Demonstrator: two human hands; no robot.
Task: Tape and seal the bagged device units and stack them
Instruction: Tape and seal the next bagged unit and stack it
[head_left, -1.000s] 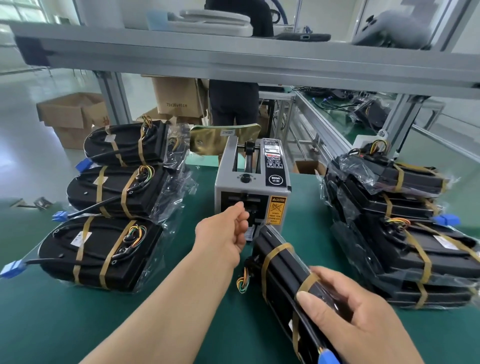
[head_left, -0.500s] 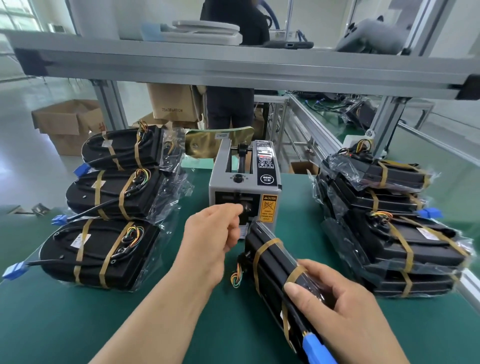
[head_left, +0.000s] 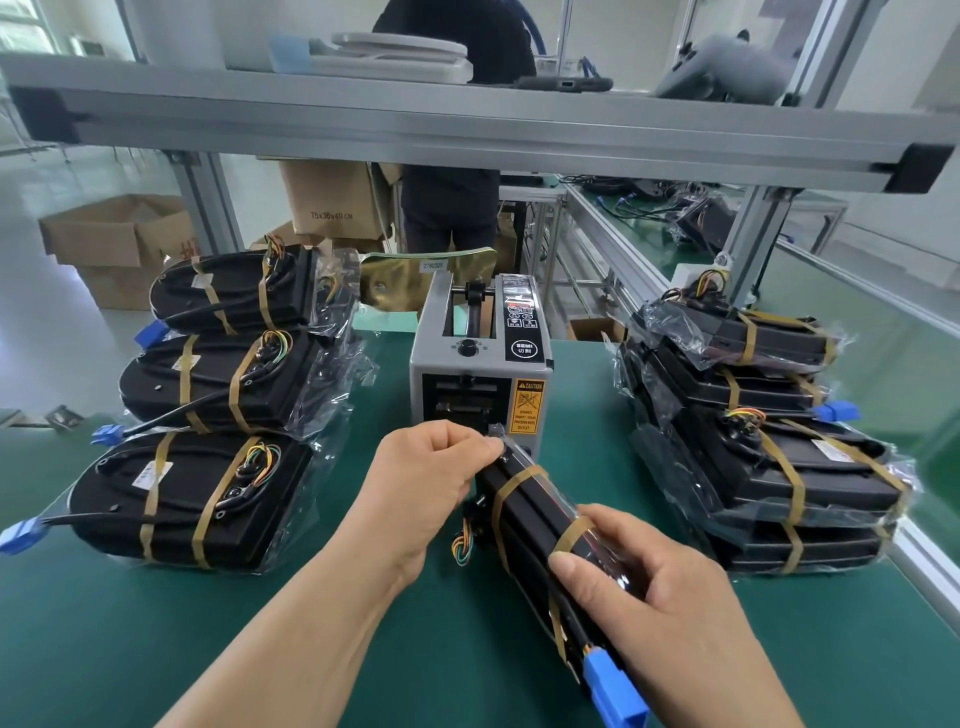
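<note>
Head view: a black oblong bagged unit (head_left: 524, 501), in clear plastic with two tan tape bands round it, is held on its narrow edge over the green table mat (head_left: 156, 649). It runs from just in front of the grey box-shaped tape dispenser (head_left: 478, 358) back toward the person. The left hand (head_left: 426, 478) is curled at the unit's far end, thumb and fingertips pinched on the crinkled plastic there, right by the dispenser's outlet; whether a strip of tape is between them cannot be told. The right hand (head_left: 670, 587) grips the near half from above, fingers curled over the top edge beside the nearer tan band. A blue plastic connector (head_left: 613, 686) sticks out of the near end below that hand, and thin coloured wires (head_left: 461, 545) hang at the unit's left side.

The left row (head_left: 208, 499), three more black units in clear bags with tan bands, lies flat along the mat, apart from the dispenser. The right stack (head_left: 779, 462) of the same taped units sits near the table's edge. A silver aluminium shelf beam (head_left: 467, 135) crosses overhead, brown cardboard boxes (head_left: 119, 239) stand on the floor beyond, and a person in dark clothes (head_left: 449, 208) stands behind the dispenser
</note>
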